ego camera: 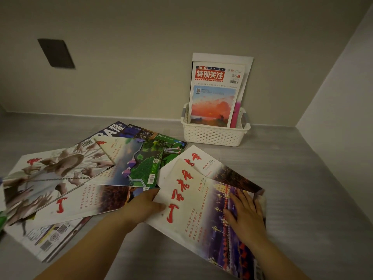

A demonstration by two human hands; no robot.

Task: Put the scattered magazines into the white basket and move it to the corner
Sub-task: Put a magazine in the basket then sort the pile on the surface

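Observation:
A white perforated basket (214, 135) stands against the back wall, with a red-titled magazine (214, 93) and a few others upright in it. Several magazines lie scattered on the grey surface. Nearest me is a cream magazine with red brush lettering (193, 201), lying on a similar one (201, 158). My left hand (145, 205) grips the near magazine's left edge, thumb on top and fingers tucked under it. My right hand (245, 216) rests flat on its cover near the right side, fingers spread.
A heap of magazines spreads to the left: a green landscape cover (141, 164), a cover with many hands (50, 178) and others beneath. A dark wall plate (56, 53) is on the back wall. The side wall meets the back wall at right, behind the basket.

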